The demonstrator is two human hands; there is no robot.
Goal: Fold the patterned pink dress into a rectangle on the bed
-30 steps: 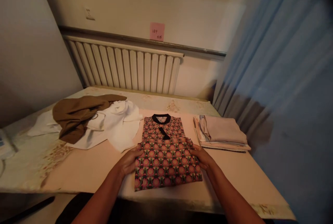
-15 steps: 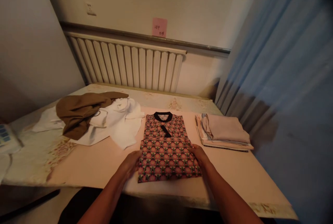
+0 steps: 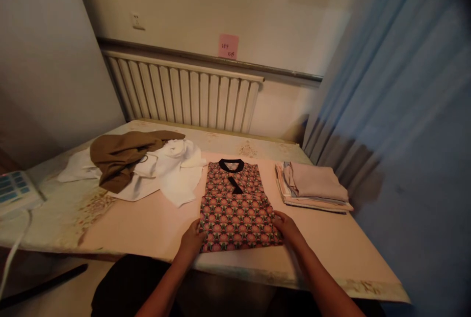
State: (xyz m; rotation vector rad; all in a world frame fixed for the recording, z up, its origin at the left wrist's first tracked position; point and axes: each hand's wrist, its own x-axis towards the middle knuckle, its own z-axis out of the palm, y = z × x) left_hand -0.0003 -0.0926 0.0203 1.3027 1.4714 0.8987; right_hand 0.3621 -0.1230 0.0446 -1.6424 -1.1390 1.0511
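Note:
A patterned shirt (image 3: 239, 216) lies folded into a neat rectangle on the table, its black collar at the far end and a black placket slanting below it. My left hand (image 3: 192, 242) has its fingers closed on the shirt's lower left edge, the thumb on top. On the opposite side, my right hand (image 3: 289, 227) pinches the right edge, with some fingers hidden beneath the fabric. To the right sits a stack of folded clothes (image 3: 318, 182), a mauve one on top. Rumpled white garments (image 3: 176, 174) and a brown garment (image 3: 121, 155) lie in a heap to the left.
A pink cloth (image 3: 147, 231) covers part of the flowered table cover (image 3: 59, 214). At the far left stands a white device (image 3: 18, 192) with blue keys and a cable. A radiator (image 3: 184, 93) runs behind the table, and a blue curtain (image 3: 397, 125) hangs along the right.
My left hand has shifted a little right and down along the shirt's edge. The camera view has moved slightly, showing more of the white device. The shirt stays folded.

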